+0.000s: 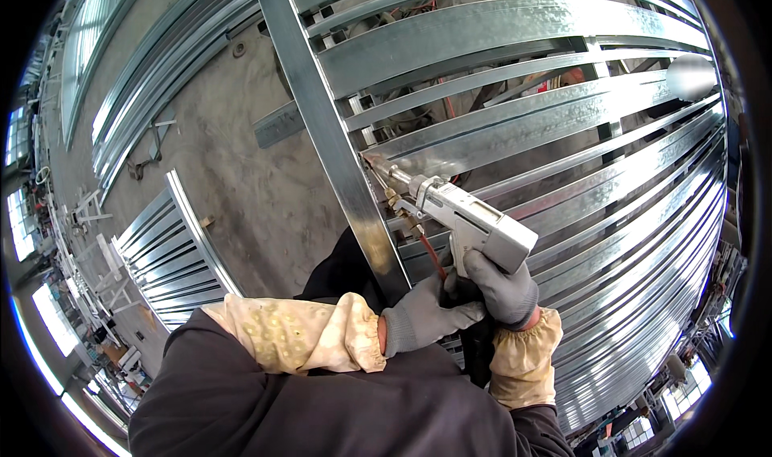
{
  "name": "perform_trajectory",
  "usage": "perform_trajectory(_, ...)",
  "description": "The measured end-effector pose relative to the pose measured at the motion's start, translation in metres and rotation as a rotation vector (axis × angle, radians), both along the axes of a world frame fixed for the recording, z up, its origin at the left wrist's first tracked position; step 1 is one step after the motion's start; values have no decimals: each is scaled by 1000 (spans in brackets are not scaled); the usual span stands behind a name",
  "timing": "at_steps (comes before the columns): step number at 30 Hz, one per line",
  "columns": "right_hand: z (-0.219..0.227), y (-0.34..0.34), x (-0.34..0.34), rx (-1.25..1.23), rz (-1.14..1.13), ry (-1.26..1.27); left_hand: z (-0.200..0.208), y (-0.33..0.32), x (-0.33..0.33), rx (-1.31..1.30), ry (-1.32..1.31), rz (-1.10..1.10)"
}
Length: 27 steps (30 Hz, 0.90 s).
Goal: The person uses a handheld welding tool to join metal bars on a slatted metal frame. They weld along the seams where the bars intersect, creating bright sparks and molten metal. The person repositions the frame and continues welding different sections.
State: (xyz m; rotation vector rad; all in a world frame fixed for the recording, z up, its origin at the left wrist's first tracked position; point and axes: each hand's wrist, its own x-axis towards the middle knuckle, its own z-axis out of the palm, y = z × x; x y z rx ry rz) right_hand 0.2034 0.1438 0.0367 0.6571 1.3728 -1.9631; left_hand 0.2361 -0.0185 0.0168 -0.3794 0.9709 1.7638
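Observation:
My gloved right hand (505, 290) is wrapped round the grip of a silver and white handheld laser welding gun (482, 225). The gun's coppery nozzle tip is at the spot where a slat (482, 135) meets the upright steel bar (318, 115); whether it touches cannot be made out. Below the grip, my gloved left hand (426, 316) closes round a thick black cable (480, 348). A thin red hose (431, 252) runs from the brass fittings beside the nozzle down toward my left hand. Both wrists wear tan leather cuffs.
Long galvanised slats (643, 272) of the metal panel stretch across the right side. On the concrete floor (249, 143) at left lie a smaller slatted panel (177, 256) and a stack of long metal profiles (173, 63). Hoses and parts show between slats.

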Motion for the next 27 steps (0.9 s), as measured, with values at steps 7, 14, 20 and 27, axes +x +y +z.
perform_trajectory(7,-1,0,1,-25,-9,30,-9,1,7,60,-21,27)
perform_trajectory(14,-3,1,3,0,24,42,-6,1,1,53,43,-19)
perform_trajectory(20,-1,0,2,-4,8,18,-5,1,3,27,47,0)
perform_trajectory(27,0,1,0,-36,23,34,-5,0,4,17,87,-14)
